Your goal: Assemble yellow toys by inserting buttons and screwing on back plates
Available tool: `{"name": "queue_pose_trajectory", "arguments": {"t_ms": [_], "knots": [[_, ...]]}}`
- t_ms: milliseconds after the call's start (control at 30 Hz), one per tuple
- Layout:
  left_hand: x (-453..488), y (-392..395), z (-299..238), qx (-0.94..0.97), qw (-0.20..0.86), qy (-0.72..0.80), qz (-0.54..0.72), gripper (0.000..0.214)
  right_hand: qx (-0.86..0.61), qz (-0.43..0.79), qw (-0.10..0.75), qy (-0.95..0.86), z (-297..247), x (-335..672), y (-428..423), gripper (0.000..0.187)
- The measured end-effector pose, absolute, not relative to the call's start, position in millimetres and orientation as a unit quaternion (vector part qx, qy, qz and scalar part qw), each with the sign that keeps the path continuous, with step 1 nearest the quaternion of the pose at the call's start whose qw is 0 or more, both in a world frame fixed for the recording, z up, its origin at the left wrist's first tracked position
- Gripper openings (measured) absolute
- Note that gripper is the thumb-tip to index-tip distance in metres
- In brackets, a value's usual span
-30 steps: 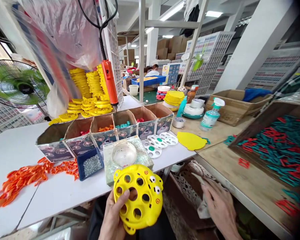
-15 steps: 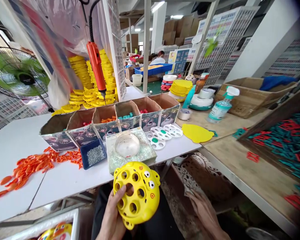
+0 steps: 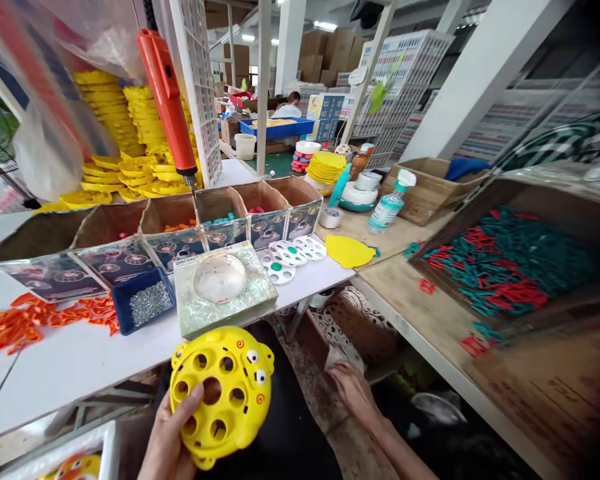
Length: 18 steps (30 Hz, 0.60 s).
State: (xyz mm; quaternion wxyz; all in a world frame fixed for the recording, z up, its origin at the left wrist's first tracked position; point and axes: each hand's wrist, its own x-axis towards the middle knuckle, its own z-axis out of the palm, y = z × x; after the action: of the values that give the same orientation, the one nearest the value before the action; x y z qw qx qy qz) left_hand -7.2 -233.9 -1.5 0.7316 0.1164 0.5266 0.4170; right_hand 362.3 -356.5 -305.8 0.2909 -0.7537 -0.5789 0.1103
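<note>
My left hand (image 3: pixel 173 427) grips a round yellow plastic toy shell (image 3: pixel 240 417) by its lower left side, thumb over the front. The shell has a ring of holes around a larger centre hole, two bulging eyes and orange-red swirls. Low on the right, below the bench, my right hand (image 3: pixel 353 393) is at the near edge of a carton (image 3: pixel 316 337) of white perforated discs (image 3: pixel 350 310). Its fingers are bent against something pale there, which I cannot make out.
An orange electric screwdriver (image 3: pixel 166 100) hangs above a row of cardboard bins (image 3: pixel 180 241). A blue screw tray (image 3: pixel 125 310), orange parts (image 3: pixel 45 320) and a box with a clear dish (image 3: pixel 220 277) lie on the white table. Rightward stand a spray bottle (image 3: pixel 387 210) and a carton of red and green pieces (image 3: pixel 505 260).
The view has swung right, so the bench things sit further left. My right hand has moved in against the carton's edge, its fingers more bent. My left hand still holds the yellow shell.
</note>
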Motion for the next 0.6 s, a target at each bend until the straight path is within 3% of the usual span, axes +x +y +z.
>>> {"name": "queue_pose_trajectory", "arguments": {"t_ms": [233, 467, 600], "knots": [[-8, -242, 0, 0.138, 0.721, 0.546, 0.404, 0.081, -0.824, 0.074, 0.277, -0.49, -301, 370, -353, 0.024], [-6, -245, 2, 0.133, 0.724, 0.531, 0.419, 0.071, -0.819, 0.121, 0.32, -0.461, -298, 377, -343, 0.011], [-8, -246, 0, 0.133, 0.716, 0.551, 0.407, 0.07, -0.835, 0.167, 0.356, -0.385, -290, 407, -341, 0.026]]}}
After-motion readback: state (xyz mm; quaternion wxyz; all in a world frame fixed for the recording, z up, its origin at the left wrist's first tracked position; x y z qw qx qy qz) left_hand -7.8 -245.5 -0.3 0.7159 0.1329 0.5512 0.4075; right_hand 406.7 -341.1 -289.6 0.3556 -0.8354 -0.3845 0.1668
